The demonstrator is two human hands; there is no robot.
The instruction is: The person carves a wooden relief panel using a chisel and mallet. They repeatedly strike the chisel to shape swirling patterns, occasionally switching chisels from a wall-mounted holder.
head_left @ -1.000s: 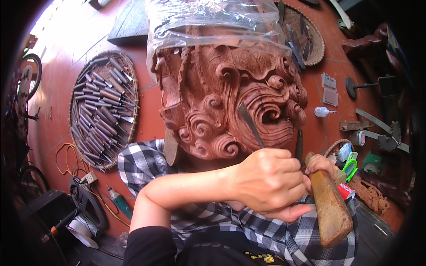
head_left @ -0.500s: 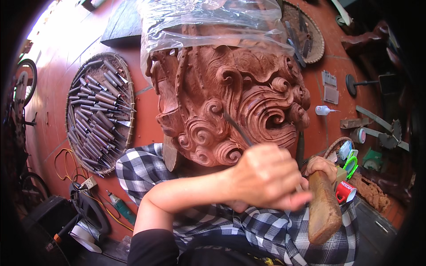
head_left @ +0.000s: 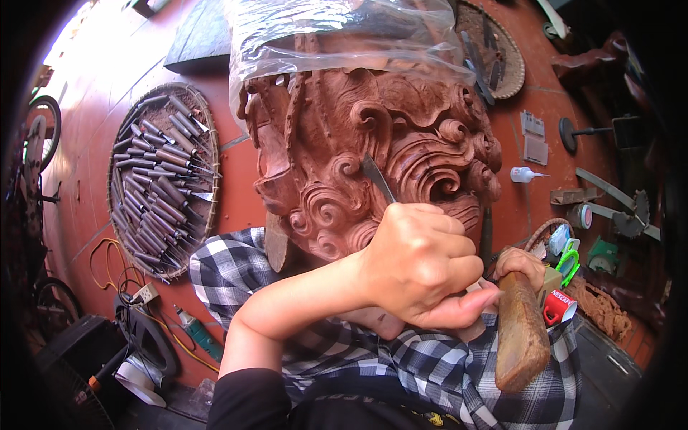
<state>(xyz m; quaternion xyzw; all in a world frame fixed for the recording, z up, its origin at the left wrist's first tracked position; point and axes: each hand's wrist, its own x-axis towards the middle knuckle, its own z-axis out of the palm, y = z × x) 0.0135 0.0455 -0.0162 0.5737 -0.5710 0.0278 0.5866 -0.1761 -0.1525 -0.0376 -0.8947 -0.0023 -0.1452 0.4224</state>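
Left hand [head_left: 424,266] clenches its fingers round a chisel [head_left: 378,178]; right hand [head_left: 522,264] curls round a mallet [head_left: 521,335] (stiff, probably heavy; best gripped at its twelve-o'clock end).

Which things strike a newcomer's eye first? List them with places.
Likely the swirling reddish carving at centre, clear plastic over its top. Next, just below, the left hand holding a chisel and the right hand gripping a wooden mallet. At left, an oval basket of dark-handled tools.
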